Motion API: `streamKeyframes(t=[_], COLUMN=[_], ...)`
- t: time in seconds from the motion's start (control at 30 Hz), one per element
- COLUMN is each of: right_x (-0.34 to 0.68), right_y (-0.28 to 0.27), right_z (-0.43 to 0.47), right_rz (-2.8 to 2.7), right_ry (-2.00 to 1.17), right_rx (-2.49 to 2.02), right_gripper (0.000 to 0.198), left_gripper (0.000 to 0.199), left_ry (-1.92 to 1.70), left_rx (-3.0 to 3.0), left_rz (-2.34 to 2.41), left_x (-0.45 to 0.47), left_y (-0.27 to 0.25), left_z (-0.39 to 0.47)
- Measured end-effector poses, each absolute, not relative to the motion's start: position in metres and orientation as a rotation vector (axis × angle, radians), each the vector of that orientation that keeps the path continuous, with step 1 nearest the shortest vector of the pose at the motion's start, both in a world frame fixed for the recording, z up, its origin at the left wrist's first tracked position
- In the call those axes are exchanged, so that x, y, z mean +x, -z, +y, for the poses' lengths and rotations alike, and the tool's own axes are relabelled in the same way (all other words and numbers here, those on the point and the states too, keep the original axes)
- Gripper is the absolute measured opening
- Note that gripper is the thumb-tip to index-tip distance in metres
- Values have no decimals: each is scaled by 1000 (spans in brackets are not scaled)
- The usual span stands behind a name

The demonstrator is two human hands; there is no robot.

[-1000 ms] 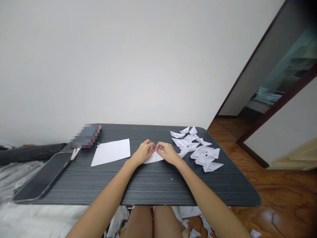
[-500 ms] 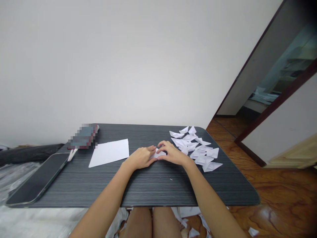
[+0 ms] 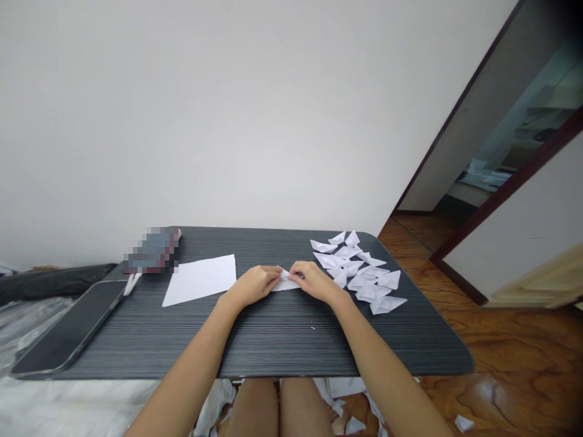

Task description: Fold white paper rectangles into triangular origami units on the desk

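Note:
My left hand (image 3: 252,284) and my right hand (image 3: 312,280) meet at the middle of the dark table (image 3: 273,340). Between their fingertips lies a small folded white paper piece (image 3: 285,281), pinched from both sides and resting on the tabletop. A flat white paper sheet (image 3: 200,278) lies just left of my left hand. To the right of my right hand sits a cluster of several folded white paper shapes (image 3: 362,272).
A dark phone (image 3: 68,331) overhangs the table's left edge. A blurred dark object (image 3: 152,250) sits at the back left corner. Paper scraps (image 3: 346,403) litter the wooden floor under the table by my knees. An open doorway (image 3: 505,152) is at the right.
My right hand, which lay flat over the paper piece half a second ago, has drawn back to pinch its right tip. My left hand has kept its hold.

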State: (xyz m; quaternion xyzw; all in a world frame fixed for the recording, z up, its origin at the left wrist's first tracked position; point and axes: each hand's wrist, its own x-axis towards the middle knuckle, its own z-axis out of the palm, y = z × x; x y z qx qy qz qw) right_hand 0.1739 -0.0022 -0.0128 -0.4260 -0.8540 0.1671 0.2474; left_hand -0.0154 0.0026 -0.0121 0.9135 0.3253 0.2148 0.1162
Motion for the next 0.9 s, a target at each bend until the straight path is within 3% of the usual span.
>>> streamKeyframes(t=[0.2, 0.43, 0.6, 0.9], right_x=[175, 173, 167, 164], right_y=[10, 9, 11, 19], right_z=[-7, -15, -19, -20], right_rz=[-2398, -2538, -2561, -2450], right_ry=[-484, -255, -121, -152], right_rx=[-1102, -1007, -1059, -1111], right_gripper=[13, 19, 23, 25], left_gripper=[28, 30, 30, 29], left_ry=[-537, -373, -376, -507], left_rx=[2769, 3011, 3075, 3033], left_rz=[987, 1005, 1004, 874], left_x=[-21, -20, -17, -16], left_y=[12, 8, 12, 16], left_z=[6, -3, -6, -5])
